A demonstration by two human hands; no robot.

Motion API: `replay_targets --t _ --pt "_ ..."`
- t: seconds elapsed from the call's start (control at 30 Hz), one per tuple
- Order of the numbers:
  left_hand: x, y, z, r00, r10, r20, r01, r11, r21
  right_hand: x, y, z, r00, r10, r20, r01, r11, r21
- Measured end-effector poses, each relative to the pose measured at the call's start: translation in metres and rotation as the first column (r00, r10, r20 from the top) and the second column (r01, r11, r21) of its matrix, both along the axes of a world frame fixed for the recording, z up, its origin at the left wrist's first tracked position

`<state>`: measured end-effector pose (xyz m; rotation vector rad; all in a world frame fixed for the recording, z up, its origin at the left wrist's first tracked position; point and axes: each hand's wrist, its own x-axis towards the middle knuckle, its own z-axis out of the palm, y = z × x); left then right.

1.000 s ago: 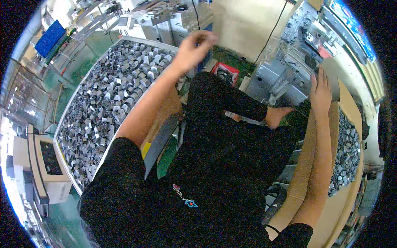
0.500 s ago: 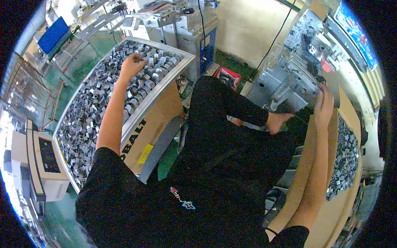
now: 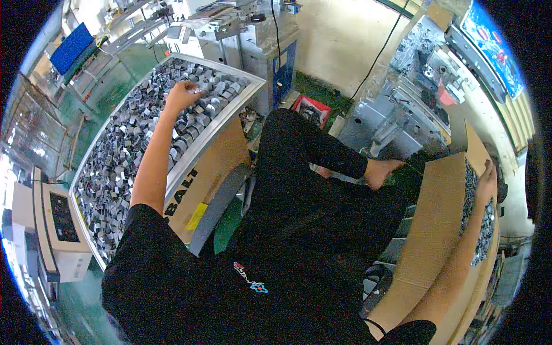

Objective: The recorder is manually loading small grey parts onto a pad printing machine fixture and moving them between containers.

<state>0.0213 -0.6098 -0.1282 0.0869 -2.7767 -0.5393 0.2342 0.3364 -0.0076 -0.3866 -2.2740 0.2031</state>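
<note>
Here's your left hand (image 3: 181, 96), right over the heap, its fingers (image 3: 190, 87) curled inward, a pale glint at the tips; whether they grip a piece or just touch one, you can't tell from here. Over on the other side, your right hand (image 3: 487, 183) is down at the far side of the cardboard box (image 3: 420, 233), fingers bent and partly lost in shadow: open or closed, there's no telling.

Out from the fingers, then! Beneath your left hand, grey curved parts (image 3: 123, 164) fill the pale-rimmed tray (image 3: 253, 86) nearly edge to edge. Beside your right forearm, small dark-and-silver pieces (image 3: 484, 238) lie deep inside the box. So how far along are you? Plenty lies loose on both sides, unsorted by the look of it, and no finished portion can be picked out from the rest.

Farther out, a red-rimmed bin (image 3: 324, 114) stands beyond your knee, and a grey metal machine (image 3: 397, 129) sits ahead to the right.
</note>
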Motion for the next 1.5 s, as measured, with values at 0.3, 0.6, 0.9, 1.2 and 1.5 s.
replay_targets --t 0.3,0.6,0.9,1.2,1.5 --pt "-0.011 0.016 0.004 0.997 0.007 0.076 -0.014 0.996 0.090 0.046 0.121 -0.051 0.958 -0.212 0.194 0.206 0.977 0.050" --pt "0.002 0.088 0.047 0.947 -0.043 -0.318 0.127 0.960 0.249 0.019 0.112 -0.072 0.941 -0.137 0.309 0.122 0.990 0.068" --pt "0.021 0.283 0.110 0.721 -0.475 -0.504 0.646 0.724 0.242 0.033 0.105 -0.075 0.949 -0.283 0.137 0.268 0.956 0.116" --pt "0.020 0.503 0.143 0.314 -0.810 -0.496 0.946 0.313 0.087 0.043 0.039 -0.037 0.934 -0.344 -0.098 0.340 0.939 -0.052" --pt "-0.018 0.600 0.148 0.398 -0.817 -0.418 0.915 0.321 0.244 0.029 0.023 -0.028 0.931 -0.171 -0.321 0.192 0.981 0.034"
